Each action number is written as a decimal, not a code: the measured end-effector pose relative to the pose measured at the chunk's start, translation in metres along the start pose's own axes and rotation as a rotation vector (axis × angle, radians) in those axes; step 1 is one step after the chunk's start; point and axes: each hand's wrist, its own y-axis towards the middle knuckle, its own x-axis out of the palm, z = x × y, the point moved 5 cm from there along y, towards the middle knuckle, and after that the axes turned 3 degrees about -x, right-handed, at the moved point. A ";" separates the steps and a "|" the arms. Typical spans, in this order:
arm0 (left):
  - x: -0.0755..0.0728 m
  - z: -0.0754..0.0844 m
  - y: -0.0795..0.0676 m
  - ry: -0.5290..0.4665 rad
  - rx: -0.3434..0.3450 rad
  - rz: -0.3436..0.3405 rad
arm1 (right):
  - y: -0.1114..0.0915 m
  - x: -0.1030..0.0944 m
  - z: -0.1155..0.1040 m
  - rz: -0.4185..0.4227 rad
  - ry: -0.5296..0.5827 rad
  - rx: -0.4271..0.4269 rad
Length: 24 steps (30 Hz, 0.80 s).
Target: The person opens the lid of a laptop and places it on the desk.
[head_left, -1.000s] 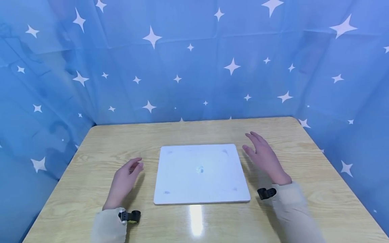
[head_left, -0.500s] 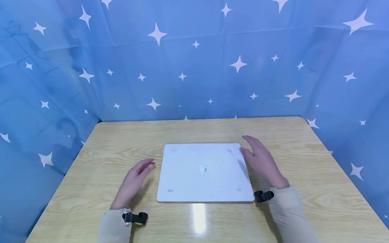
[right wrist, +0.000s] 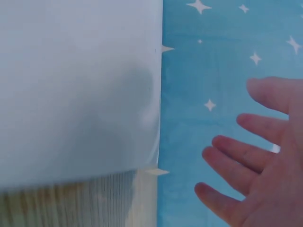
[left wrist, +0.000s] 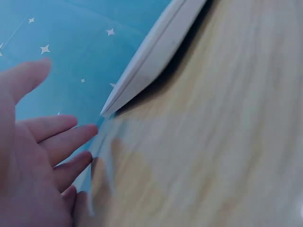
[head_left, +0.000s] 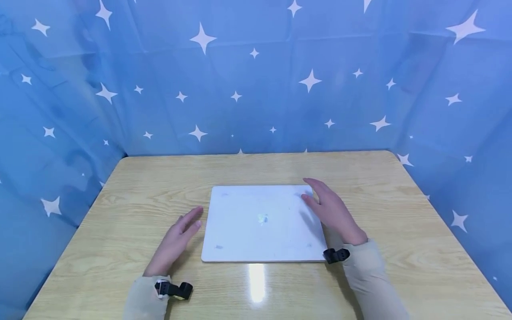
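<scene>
The white slab lies between the left and right edges of the tabletop. My left hand and right hand are apart, fingers extended, holding nothing; if I grip unevenly, the thin slab could slip.

Glare streaks the bright table, the right hand casts soft shadow, and wrist views look dim, blurred.

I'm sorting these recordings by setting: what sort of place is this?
Likely a staged recording corner: a blue star-printed curtain hangs behind and beside a wood-grain table, which bears a flat white slab, and black wrist-worn devices show.
</scene>
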 end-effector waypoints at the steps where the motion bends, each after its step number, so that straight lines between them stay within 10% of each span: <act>1: 0.000 0.000 0.001 -0.013 0.006 0.016 | 0.001 0.000 -0.001 -0.004 -0.002 -0.002; 13: -0.004 0.004 -0.003 -0.180 0.118 0.097 | 0.001 0.013 -0.013 -0.077 -0.033 -0.038; 24: -0.004 0.002 -0.008 -0.121 0.146 0.103 | -0.003 0.029 -0.031 -0.183 -0.022 -0.062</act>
